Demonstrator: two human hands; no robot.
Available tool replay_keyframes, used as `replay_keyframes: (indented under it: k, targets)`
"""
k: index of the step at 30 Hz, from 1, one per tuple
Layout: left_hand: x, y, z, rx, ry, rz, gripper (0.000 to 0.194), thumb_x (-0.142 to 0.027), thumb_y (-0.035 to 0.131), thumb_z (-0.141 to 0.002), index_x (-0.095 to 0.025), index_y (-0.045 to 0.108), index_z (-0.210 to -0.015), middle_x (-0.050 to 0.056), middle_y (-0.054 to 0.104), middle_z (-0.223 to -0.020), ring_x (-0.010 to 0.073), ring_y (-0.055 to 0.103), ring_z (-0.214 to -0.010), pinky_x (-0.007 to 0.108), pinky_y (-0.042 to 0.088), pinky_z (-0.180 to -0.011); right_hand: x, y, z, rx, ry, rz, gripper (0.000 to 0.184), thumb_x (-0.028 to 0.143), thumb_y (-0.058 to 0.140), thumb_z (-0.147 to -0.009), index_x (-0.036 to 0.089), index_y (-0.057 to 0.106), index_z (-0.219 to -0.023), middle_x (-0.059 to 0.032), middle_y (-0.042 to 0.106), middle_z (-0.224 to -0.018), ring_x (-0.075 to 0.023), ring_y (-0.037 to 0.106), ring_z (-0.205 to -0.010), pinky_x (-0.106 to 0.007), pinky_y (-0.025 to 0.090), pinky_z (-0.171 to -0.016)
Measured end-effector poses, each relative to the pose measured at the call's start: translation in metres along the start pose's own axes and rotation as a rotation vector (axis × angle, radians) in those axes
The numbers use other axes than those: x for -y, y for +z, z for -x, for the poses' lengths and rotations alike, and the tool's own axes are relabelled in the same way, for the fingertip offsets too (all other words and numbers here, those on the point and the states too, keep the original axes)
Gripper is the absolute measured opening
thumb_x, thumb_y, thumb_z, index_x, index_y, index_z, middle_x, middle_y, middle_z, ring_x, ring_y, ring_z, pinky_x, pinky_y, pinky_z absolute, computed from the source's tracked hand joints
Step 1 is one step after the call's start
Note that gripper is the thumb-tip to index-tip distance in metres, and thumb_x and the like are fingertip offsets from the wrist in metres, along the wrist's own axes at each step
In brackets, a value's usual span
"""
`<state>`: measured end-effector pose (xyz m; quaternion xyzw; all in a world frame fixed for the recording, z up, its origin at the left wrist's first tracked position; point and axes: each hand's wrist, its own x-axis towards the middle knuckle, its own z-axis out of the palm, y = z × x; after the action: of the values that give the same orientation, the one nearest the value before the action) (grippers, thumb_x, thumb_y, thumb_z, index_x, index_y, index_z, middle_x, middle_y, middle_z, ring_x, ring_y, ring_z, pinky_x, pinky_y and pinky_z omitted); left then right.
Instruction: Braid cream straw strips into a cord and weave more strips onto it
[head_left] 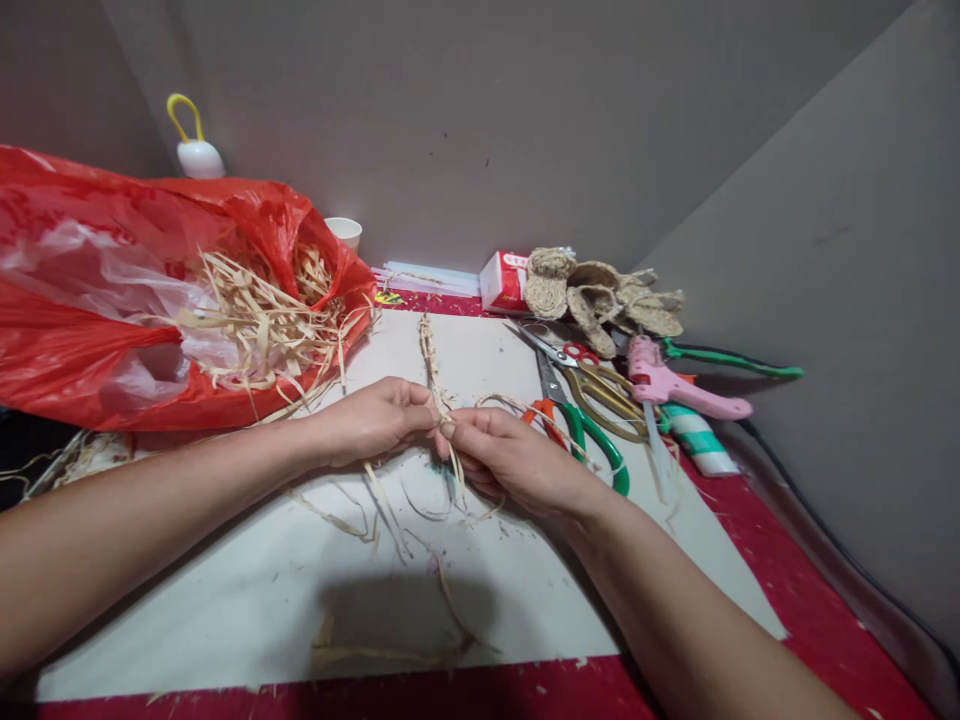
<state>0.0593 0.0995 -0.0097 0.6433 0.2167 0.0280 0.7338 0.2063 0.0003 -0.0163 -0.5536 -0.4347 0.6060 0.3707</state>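
Over the middle of the white board, my left hand (pixel 394 420) and my right hand (pixel 506 450) meet, fingertips almost touching. Both are closed in a pinch on a braid of straw-coloured fibre strips (pixel 428 350). Its plaited length points away from me toward the back of the board. Loose strip ends (pixel 456 470) hang from between my fingers toward me. My fingers partly hide the spot where the strips cross. Other loose strips (pixel 386 510) trail on the board below my left hand.
At left lies a red plastic bag (pixel 247 400) holding fibre strips (pixel 255 310). To the right are green-handled scissors (pixel 607 450), brass-coloured scissors (pixel 600 395), a pink glue gun (pixel 675 385) and woven fibre pieces (pixel 551 285). A red and white box (pixel 504 282) and white cup (pixel 344 231) stand behind.
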Motion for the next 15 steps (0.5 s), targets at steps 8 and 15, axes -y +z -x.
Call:
replay_keyframes:
  k: [8, 15]
  targets:
    - [-0.001, 0.002, 0.000, -0.042, -0.072, 0.074, 0.017, -0.022, 0.051, -0.077, -0.015, 0.057, -0.063, -0.008, 0.030, -0.036, 0.0040, 0.019, -0.031, 0.021, 0.012, -0.033, 0.006, 0.003, 0.001, -0.138, -0.161, 0.561, 0.022, 0.024, 0.040, -0.086, 0.018, 0.050, -0.067, 0.0031, 0.043, -0.059, -0.0106, 0.037, -0.055, -0.022, 0.030, -0.051]
    - [-0.002, 0.008, 0.000, -0.179, -0.050, 0.015, 0.014, -0.019, 0.052, -0.073, -0.014, 0.053, -0.060, -0.009, 0.036, -0.037, 0.0024, 0.024, -0.032, 0.019, 0.014, -0.036, -0.002, 0.009, 0.001, -0.245, -0.219, 0.743, 0.027, 0.026, 0.039, -0.089, 0.019, 0.046, -0.064, -0.0002, 0.052, -0.062, -0.0133, 0.044, -0.058, -0.025, 0.030, -0.055]
